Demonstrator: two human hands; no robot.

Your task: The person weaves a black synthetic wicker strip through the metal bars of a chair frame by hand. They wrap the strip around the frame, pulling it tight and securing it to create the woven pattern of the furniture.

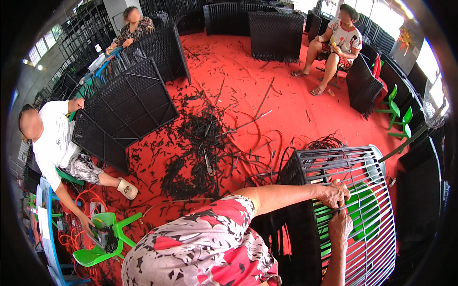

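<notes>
My left hand point(332, 194) reaches across to a grey metal-barred frame point(365, 267) and is closed, fingers bunched over the bars. Just nearer, my right hand point(340, 226) is closed too, its fingers pressed at the same spot. Between the two hands shows a short piece of black strip point(338, 209), which both seem to pinch; the fingertips are partly hidden. Black woven material covers the side panel point(293, 229) of the frame, while the bars facing up are bare. Through the bars a green plastic chair point(365, 209) is visible.
Black strip scraps point(200, 143) are heaped on the red floor covering point(238, 62). A person point(57, 138) at left reaches toward a green chair point(102, 238) beside a woven panel point(126, 107). Two others point(133, 31) point(336, 45) sit farther off. More woven panels point(275, 35) stand behind.
</notes>
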